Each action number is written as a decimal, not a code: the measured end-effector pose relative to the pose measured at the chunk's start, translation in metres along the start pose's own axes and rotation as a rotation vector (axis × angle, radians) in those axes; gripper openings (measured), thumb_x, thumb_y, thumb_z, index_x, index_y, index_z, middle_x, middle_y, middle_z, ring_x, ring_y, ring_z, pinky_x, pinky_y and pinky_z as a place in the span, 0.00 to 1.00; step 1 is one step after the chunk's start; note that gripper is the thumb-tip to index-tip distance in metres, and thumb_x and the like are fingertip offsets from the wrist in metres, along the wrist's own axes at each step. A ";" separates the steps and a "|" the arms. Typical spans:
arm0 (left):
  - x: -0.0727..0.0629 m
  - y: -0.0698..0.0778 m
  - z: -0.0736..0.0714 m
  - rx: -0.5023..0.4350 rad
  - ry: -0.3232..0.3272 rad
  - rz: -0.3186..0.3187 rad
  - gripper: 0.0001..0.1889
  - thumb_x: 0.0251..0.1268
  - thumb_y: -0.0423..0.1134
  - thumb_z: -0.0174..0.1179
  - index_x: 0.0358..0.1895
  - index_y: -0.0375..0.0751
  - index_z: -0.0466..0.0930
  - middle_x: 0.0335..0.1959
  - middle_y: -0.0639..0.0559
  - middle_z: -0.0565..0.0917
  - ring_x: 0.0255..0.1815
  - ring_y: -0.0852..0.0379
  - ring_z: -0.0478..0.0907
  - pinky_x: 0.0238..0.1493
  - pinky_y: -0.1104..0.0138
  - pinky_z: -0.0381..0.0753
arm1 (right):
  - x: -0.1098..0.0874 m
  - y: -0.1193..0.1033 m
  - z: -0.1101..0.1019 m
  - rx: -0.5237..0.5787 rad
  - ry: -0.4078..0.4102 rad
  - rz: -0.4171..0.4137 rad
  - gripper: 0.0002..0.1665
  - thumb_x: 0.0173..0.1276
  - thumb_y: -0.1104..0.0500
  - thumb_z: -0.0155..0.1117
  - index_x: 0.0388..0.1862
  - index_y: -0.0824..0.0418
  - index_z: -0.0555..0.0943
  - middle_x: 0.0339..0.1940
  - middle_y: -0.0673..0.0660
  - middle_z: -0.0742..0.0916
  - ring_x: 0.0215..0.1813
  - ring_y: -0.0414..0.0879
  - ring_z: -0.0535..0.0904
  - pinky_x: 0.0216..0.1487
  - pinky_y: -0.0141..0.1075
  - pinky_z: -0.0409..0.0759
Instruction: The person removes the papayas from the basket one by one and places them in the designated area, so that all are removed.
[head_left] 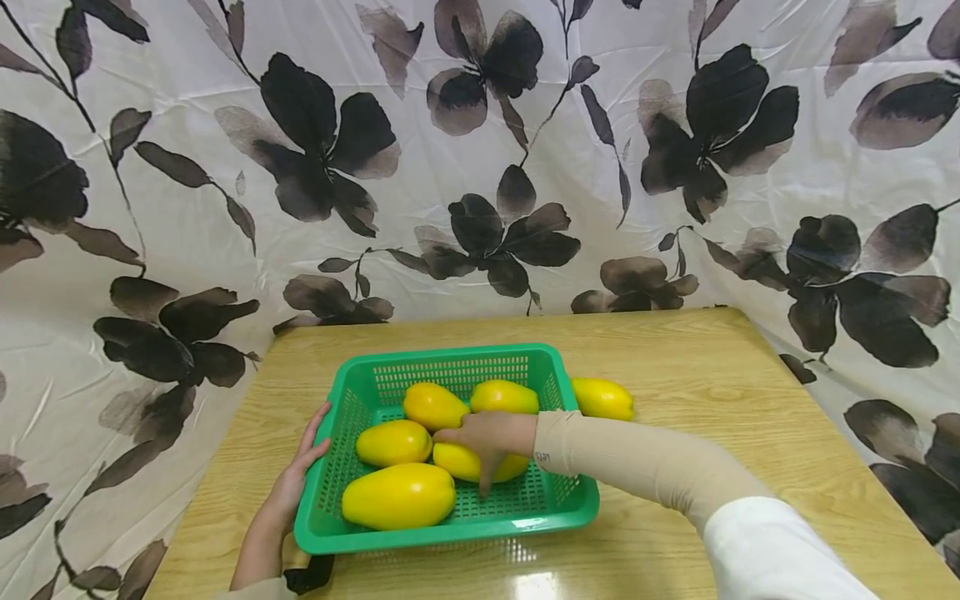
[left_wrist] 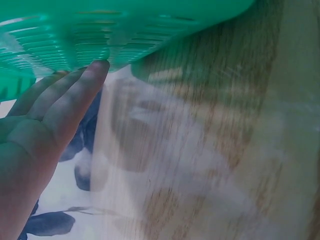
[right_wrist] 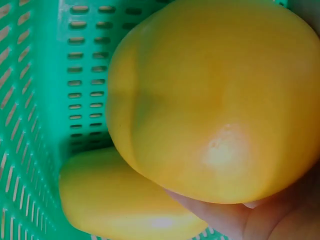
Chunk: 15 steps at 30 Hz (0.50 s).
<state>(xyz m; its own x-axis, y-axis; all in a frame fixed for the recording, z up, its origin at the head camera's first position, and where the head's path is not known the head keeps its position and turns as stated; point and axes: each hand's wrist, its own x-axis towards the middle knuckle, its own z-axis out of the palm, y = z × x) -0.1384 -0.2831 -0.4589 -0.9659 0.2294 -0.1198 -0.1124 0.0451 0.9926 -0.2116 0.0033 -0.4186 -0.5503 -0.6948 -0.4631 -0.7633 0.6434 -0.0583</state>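
Observation:
A green plastic basket [head_left: 450,537] with slotted walls stands on the table, several yellow papayas inside it. My right hand [head_left: 498,433] reaches in over the basket's right side and grips one papaya [head_left: 468,461], thumb on the near side and fingers over its left end. In the right wrist view this papaya [right_wrist: 215,100] fills much of the picture, with the fingers partly hidden beneath it. Another papaya [right_wrist: 120,195] lies beside it against the basket wall. My left hand [head_left: 288,483] rests against the basket's left side, its straight fingers [left_wrist: 75,100] touching the slotted wall.
One more papaya [head_left: 602,398] lies on the wooden table [head_left: 675,358], just outside the basket's right wall. A dark object [head_left: 309,575] shows below the basket's near left corner. Flower-printed cloth [head_left: 480,167] hangs behind the table and at both sides.

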 end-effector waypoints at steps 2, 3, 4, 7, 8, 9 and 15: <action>0.000 0.000 0.000 -0.002 -0.004 0.004 0.28 0.75 0.47 0.30 0.72 0.62 0.31 0.72 0.45 0.26 0.68 0.40 0.38 0.48 0.73 0.68 | 0.000 0.000 0.000 0.002 -0.004 0.000 0.61 0.37 0.40 0.78 0.70 0.39 0.55 0.55 0.52 0.76 0.52 0.44 0.72 0.51 0.38 0.71; 0.000 0.000 0.001 -0.001 -0.004 0.007 0.28 0.75 0.46 0.30 0.72 0.61 0.31 0.72 0.45 0.26 0.68 0.39 0.38 0.48 0.74 0.68 | 0.000 0.000 0.001 0.000 -0.006 0.000 0.61 0.37 0.41 0.78 0.69 0.39 0.55 0.54 0.52 0.76 0.51 0.43 0.72 0.51 0.38 0.71; 0.000 0.000 0.001 0.000 -0.006 0.010 0.28 0.75 0.46 0.30 0.72 0.61 0.30 0.71 0.45 0.26 0.68 0.39 0.37 0.48 0.74 0.68 | 0.000 0.000 0.001 0.000 -0.006 0.000 0.60 0.37 0.41 0.78 0.69 0.38 0.56 0.54 0.52 0.76 0.50 0.43 0.73 0.50 0.38 0.71; 0.000 0.001 0.001 0.000 -0.008 0.012 0.28 0.75 0.45 0.29 0.72 0.60 0.30 0.72 0.45 0.26 0.68 0.38 0.36 0.47 0.75 0.68 | 0.000 0.000 0.000 -0.005 -0.008 0.002 0.60 0.37 0.41 0.78 0.69 0.38 0.56 0.53 0.52 0.76 0.49 0.43 0.73 0.49 0.37 0.72; 0.000 0.001 0.000 0.002 -0.008 0.014 0.28 0.75 0.45 0.29 0.72 0.60 0.30 0.72 0.46 0.26 0.68 0.38 0.35 0.47 0.75 0.68 | -0.001 -0.001 0.000 -0.003 -0.009 0.005 0.60 0.37 0.41 0.78 0.69 0.38 0.56 0.53 0.52 0.76 0.49 0.43 0.73 0.49 0.37 0.72; 0.000 0.001 0.000 0.007 -0.006 0.014 0.28 0.75 0.45 0.29 0.72 0.60 0.30 0.72 0.45 0.26 0.68 0.38 0.34 0.47 0.76 0.67 | -0.001 -0.001 -0.001 -0.001 -0.010 0.006 0.60 0.37 0.41 0.78 0.69 0.38 0.56 0.53 0.52 0.76 0.49 0.43 0.73 0.49 0.37 0.72; 0.001 0.000 0.000 0.023 0.003 0.015 0.28 0.75 0.45 0.29 0.73 0.60 0.30 0.71 0.45 0.26 0.68 0.39 0.34 0.46 0.77 0.67 | -0.005 0.000 -0.007 0.041 -0.012 0.015 0.61 0.37 0.43 0.78 0.70 0.39 0.55 0.56 0.54 0.75 0.52 0.44 0.73 0.50 0.38 0.72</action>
<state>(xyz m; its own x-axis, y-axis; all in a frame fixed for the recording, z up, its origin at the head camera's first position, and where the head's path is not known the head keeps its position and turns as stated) -0.1391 -0.2830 -0.4586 -0.9681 0.2274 -0.1050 -0.0927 0.0644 0.9936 -0.2110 0.0046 -0.4100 -0.5571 -0.6811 -0.4751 -0.7402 0.6666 -0.0877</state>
